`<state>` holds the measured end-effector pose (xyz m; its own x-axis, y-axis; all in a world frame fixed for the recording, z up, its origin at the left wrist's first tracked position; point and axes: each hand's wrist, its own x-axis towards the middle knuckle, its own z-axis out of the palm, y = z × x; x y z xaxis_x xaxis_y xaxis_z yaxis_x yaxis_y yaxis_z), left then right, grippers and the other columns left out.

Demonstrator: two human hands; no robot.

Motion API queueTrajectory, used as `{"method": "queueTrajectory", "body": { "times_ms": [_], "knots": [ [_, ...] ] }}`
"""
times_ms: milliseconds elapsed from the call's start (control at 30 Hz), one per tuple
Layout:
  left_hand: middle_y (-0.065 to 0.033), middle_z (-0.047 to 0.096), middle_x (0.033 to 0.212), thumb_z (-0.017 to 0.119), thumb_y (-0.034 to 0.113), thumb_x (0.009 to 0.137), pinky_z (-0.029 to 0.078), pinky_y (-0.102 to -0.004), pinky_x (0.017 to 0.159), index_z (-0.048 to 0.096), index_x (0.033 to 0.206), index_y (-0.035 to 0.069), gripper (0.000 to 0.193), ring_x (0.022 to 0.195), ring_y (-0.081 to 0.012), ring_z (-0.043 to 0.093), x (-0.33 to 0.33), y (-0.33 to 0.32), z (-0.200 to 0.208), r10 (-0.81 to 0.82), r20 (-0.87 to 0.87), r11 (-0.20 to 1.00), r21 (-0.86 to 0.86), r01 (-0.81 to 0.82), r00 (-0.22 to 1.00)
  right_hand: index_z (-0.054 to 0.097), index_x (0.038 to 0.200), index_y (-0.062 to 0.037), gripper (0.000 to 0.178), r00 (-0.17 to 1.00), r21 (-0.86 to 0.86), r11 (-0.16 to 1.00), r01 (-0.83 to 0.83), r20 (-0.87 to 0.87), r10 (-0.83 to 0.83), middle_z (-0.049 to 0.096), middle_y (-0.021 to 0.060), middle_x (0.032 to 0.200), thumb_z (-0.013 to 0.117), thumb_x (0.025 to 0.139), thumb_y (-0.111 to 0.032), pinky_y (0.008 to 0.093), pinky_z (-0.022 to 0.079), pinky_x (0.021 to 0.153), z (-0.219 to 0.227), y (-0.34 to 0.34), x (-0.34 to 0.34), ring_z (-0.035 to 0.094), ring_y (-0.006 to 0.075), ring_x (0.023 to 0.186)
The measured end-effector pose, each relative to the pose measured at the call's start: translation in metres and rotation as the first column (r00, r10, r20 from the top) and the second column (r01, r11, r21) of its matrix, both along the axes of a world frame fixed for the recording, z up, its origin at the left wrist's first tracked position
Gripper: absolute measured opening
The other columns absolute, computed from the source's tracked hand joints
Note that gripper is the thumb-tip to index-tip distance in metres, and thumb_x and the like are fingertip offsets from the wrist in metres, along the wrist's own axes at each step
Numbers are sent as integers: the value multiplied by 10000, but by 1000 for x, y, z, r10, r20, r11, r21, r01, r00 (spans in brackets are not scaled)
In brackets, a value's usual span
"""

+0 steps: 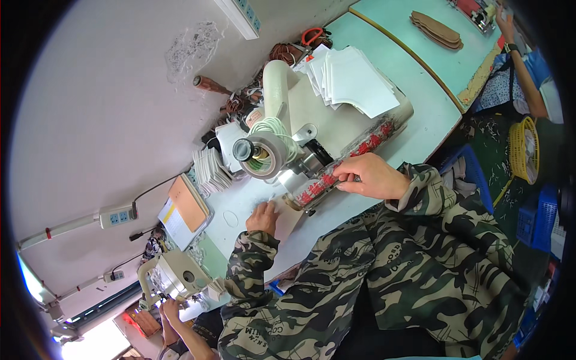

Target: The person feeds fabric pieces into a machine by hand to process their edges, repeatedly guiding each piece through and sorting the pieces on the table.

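Note:
A beige sewing-type machine [281,90] stands in front of me on a pale table. Its round head and lit working spot are between my hands. My left hand [262,218] lies on the tabletop just left of the lit spot, fingers stretched forward and slightly bent, beside a pale flat piece [289,221]. My right hand [373,176] is at the machine's near edge, on a strip with red flower shapes [312,191]. Its fingers are curled together; anything in them is hidden. White cut pieces [354,81] lie stacked on the machine bed.
Behind the machine are a white stack [211,172], a screwdriver-like handle [210,84] and orange-handled scissors [313,37]. A notebook [187,204] lies left. Brown pieces [436,30] lie on the far right table. Blue and yellow baskets [524,150] stand right. Other people work at both sides.

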<state>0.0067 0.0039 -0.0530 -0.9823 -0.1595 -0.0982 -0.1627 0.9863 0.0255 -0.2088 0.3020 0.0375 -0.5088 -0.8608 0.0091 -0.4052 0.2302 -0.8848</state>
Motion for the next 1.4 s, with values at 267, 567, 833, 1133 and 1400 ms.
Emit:
{"method": "queueTrajectory", "body": {
  "times_ms": [267, 567, 833, 1133, 1400],
  "knots": [
    [-21, 568, 1072, 713, 215, 760, 528, -388, 663, 573, 1035, 159, 314, 833, -247, 629, 3, 13, 3, 73, -144, 997, -25, -78, 987, 662, 985, 1, 245, 987, -18, 997, 74, 147, -71, 684, 128, 812, 720, 790, -137, 313, 517, 668, -13, 6, 2, 670, 238, 727],
    [-88, 661, 763, 606, 148, 876, 497, -343, 645, 632, 954, 3, 166, 679, -217, 640, -30, -4, 74, 143, 338, 662, 666, -343, 930, 647, 1013, 36, 269, 978, -2, 999, 53, 202, -51, 692, 142, 835, 715, 805, -120, 301, 520, 708, -7, 13, -1, 679, 215, 758],
    [-203, 659, 796, 586, 245, 853, 493, -409, 690, 656, 965, 5, 274, 743, -369, 643, -92, 27, 102, 69, 172, 717, 677, -169, 983, 655, 959, -8, 236, 999, -15, 999, 34, -21, -34, 693, 126, 836, 683, 783, -164, 349, 517, 677, 16, -20, -10, 672, 283, 740],
    [-200, 616, 671, 616, 261, 865, 446, -410, 569, 647, 794, -52, 323, 618, -280, 615, -131, 62, 105, 86, 138, 854, 500, -145, 987, 655, 967, -15, 319, 798, -44, 996, -81, -601, 39, 657, 92, 763, 712, 739, -231, 448, 484, 677, 1, -49, -44, 630, 321, 711],
    [-70, 575, 699, 449, 216, 997, 463, -301, 589, 584, 1088, 2, 269, 642, -142, 579, -74, 47, 112, -78, 129, 359, 929, -93, 989, 657, 870, 21, 170, 904, -38, 995, 91, 422, -67, 673, 72, 751, 707, 786, -118, 299, 499, 662, 18, -27, -15, 625, 157, 685]
  ]
}}
